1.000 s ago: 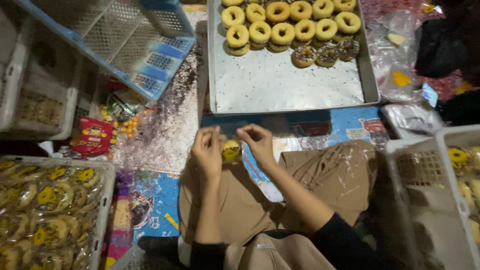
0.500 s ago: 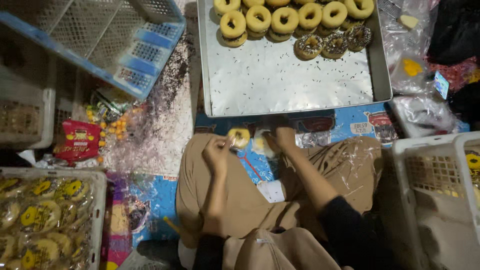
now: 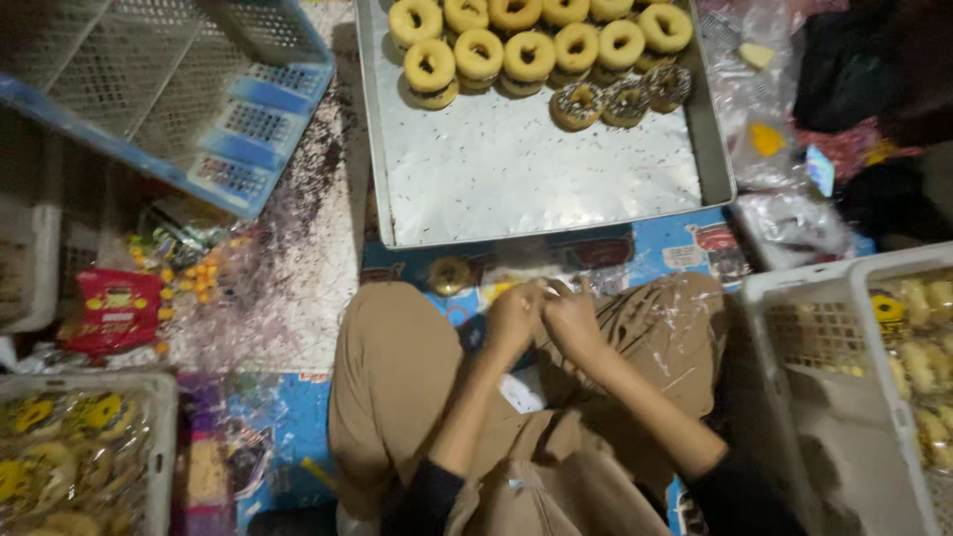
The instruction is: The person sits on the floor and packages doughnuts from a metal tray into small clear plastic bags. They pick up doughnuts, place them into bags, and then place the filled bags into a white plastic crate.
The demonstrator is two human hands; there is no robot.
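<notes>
Both hands, left [image 3: 511,320] and right [image 3: 574,316], are pinching a clear wrapper [image 3: 541,286] together (contents hidden). A wrapped doughnut [image 3: 449,275] is lying beside them; gripping the film near its edge is probably keeping it taut.

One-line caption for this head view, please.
Both hands, left hand and right hand, meet over clear wrap below a metal tray of doughnuts.

Dim, somewhat blurred, dark corners.

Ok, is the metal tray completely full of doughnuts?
No, the doughnuts fill only the far end of the metal tray; the near part is bare.
</notes>
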